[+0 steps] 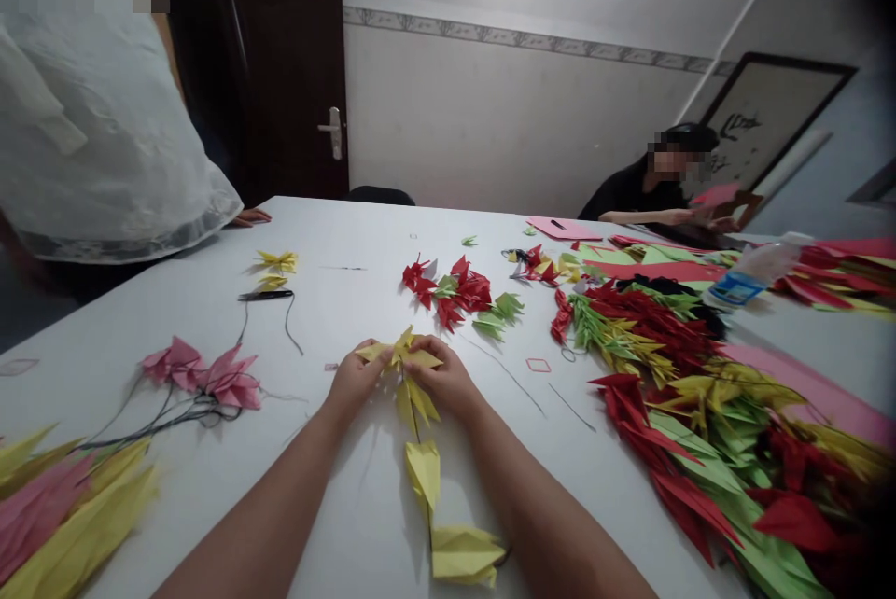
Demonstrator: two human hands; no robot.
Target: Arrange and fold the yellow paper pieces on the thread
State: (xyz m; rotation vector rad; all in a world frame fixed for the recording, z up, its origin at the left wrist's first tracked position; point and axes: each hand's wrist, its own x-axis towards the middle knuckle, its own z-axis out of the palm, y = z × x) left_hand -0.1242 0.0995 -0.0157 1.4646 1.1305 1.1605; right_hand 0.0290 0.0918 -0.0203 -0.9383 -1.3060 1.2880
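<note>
Near the middle of the white table, my left hand (360, 373) pinches the left side of a folded yellow paper piece (404, 349). My right hand (446, 373) grips the same piece from the right, its fingers closed. Below it, a dark string runs toward me through more yellow paper pieces: one just under the hands (416, 403), one lower (423, 470), and one lying sideways (466, 556) between my forearms. Part of the held piece is hidden by my fingers.
Pink paper flowers (203, 373) lie left; small scissors (266, 295) sit beyond. Red flowers (462, 289) lie ahead. Piled red, green and yellow paper (658, 338) and a bottle (756, 272) occupy the right. One person stands left; another sits back right.
</note>
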